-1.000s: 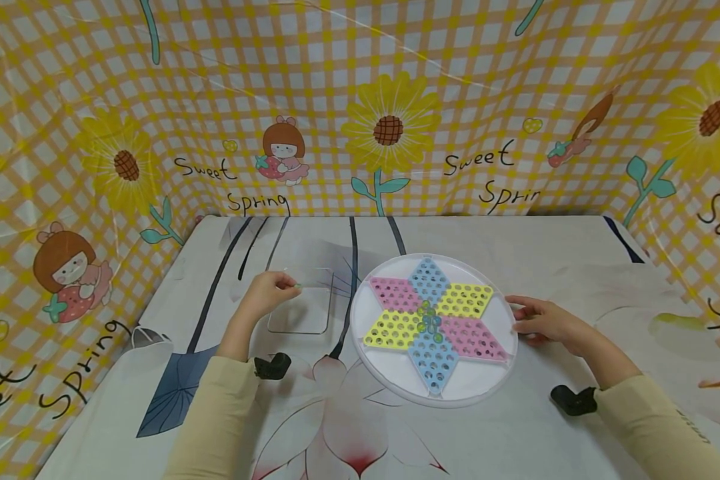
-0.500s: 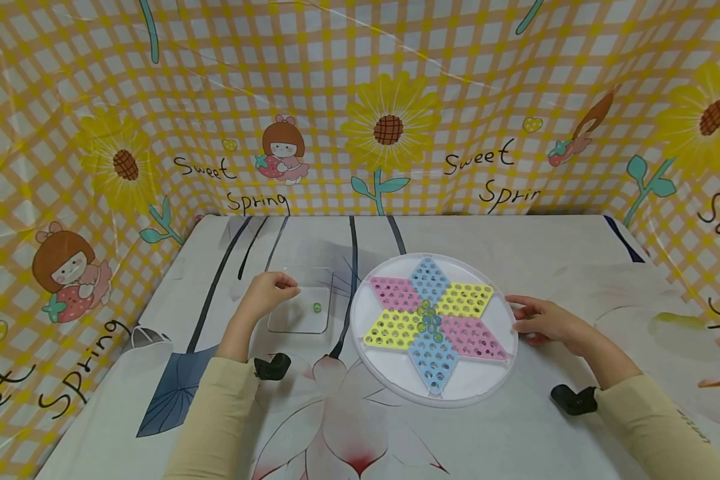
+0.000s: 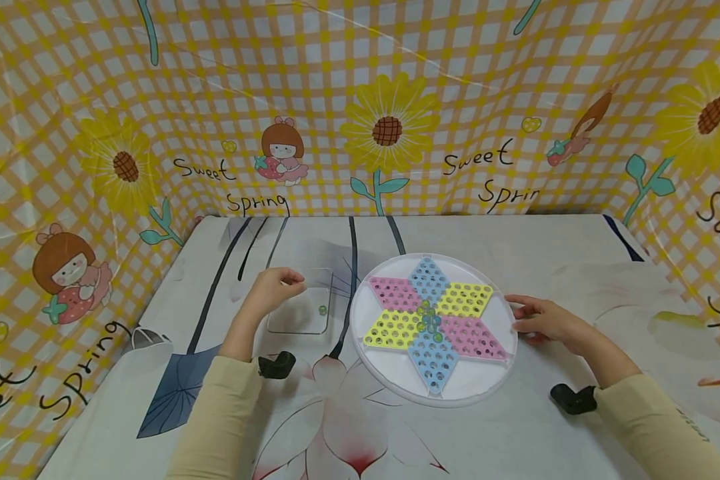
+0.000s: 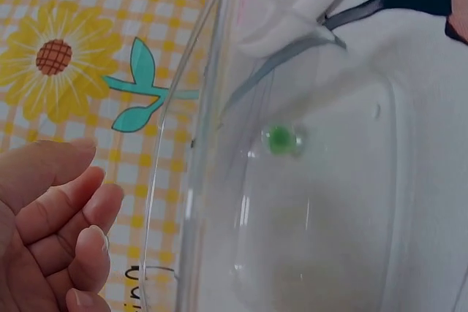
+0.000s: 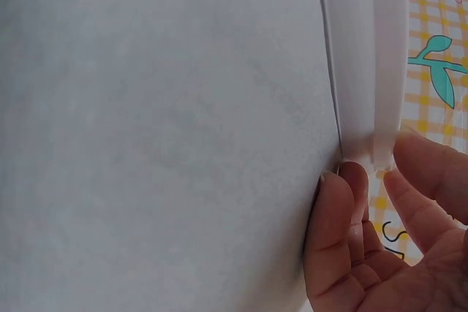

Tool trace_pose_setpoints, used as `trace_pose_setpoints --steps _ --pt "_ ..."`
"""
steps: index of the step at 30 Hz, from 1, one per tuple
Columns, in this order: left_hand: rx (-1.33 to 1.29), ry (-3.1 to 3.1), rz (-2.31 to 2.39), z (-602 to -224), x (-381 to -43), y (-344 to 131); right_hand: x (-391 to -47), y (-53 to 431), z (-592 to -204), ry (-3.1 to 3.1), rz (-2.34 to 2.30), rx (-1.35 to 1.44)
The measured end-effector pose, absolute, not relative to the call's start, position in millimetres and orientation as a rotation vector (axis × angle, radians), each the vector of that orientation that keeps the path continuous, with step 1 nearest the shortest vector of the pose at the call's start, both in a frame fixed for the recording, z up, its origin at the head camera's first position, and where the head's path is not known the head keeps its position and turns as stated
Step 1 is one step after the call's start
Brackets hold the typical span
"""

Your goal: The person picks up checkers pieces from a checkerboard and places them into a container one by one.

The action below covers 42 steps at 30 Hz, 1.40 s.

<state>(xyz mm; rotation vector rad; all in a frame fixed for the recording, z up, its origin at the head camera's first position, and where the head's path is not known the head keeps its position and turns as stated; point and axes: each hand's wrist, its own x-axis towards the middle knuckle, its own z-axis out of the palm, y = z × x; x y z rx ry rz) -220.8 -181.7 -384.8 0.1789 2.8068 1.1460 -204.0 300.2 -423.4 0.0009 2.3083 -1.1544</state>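
Left of centre, a glassy green marble (image 3: pixel 323 310) lies in a clear box (image 3: pixel 297 333), below and right of the left hand (image 3: pixel 274 289), fingers loosely bent; the right hand (image 3: pixel 549 323), fingers relaxed, touches the white board (image 3: pixel 486 379).

Beige sleeves (image 3: pixel 216 413), dark lettering (image 3: pixel 693 425) on the right one, black angular wrist pieces (image 3: pixel 278 365)

In the head view, the left hand (image 3: pixel 278 289) covers the far-left corner of the clear box (image 3: pixel 298 333). The left wrist view blurs the green marble (image 4: pixel 279 139); the right wrist view crops the Chinese checkers board (image 5: pixel 389 49).
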Motion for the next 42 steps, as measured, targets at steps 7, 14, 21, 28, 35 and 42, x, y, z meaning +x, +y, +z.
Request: trace_pose_setpoints --steps 7,14,21,28,35,42 --pt "0.219 2.778 1.205 -383.6 -224.1 -166.6 -203.6 300.5 -423.1 2.308 -1.152 -0.006" --pt "0.27 2.768 1.254 -387.6 -227.5 -145.4 -203.4 301.0 -423.6 2.308 -1.166 -0.019" --pt "0.315 2.758 1.3 -393.7 -229.2 -119.8 -203.5 301.4 -423.5 2.3 -1.177 -0.015" --pt "0.373 2.713 1.316 -396.2 -226.8 -96.3 -203.8 302.1 -425.3 2.305 -1.172 -0.016" --pt "0.507 2.676 1.28 -399.4 -223.9 -77.8 -203.4 301.9 -425.2 2.306 -1.173 -0.012" --pt "0.542 2.638 1.217 -404.9 -220.6 -59.2 -203.0 301.0 -423.0 2.299 -1.178 -0.023"
